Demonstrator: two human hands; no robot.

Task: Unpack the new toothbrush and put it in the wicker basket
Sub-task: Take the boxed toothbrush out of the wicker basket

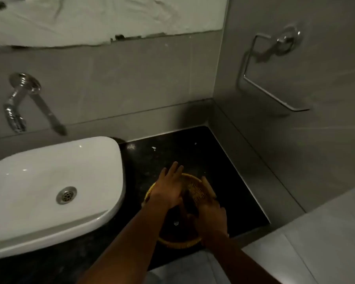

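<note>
Both your hands are over the wicker basket (pixel 172 241) on the dark counter (pixel 193 152).

Head view: your left hand (pixel 168 191) lies flat, fingers spread wide, over the basket's far-left rim. Your right hand (pixel 211 218) curls at its right side; whether it grips anything you cannot tell. The sink (pixel 49 187) crowds your left hand, the wall ledge (pixel 254 165) lies beyond your right; open counter lies past your fingertips. The toothbrush cannot be made out.

I see dark stone desk (pixel 203 152) set into grey tiled corner. White basin (pixel 49 181) sits on its left part. Wicker basket (pixel 180 242) rests on desk just beside basin, near front edge. Few pale specks lie on bare surface behind basket.
</note>
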